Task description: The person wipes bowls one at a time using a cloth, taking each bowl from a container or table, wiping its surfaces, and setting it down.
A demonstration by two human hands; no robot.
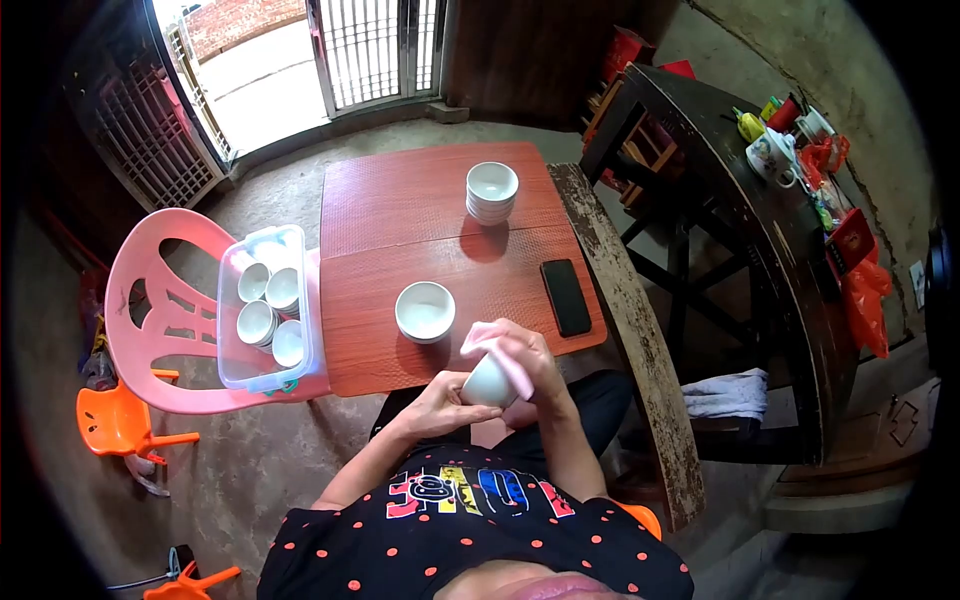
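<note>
Left hand [443, 405] grips a tilted white bowl [486, 387]; right hand [540, 365] clasps a pink cloth [512, 367] against it. Head view: I see that bowl held just beside the near edge of the table [372, 345]. I'd want a firm left grip, light cloth pressure, small turns, bowl clear of the table.

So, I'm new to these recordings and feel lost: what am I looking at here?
There is no machine, just a person's two bare hands. The picture comes from a camera worn on their head, looking forward and down, so their shirt shows at the bottom. The left hand holds a white bowl; the right hand holds a pink cloth against it. On the table stand a stack of bowls and, nearer the hands, another bowl; a phone lies to the right. A clear plastic box with more bowls sits on a pink chair.
</note>
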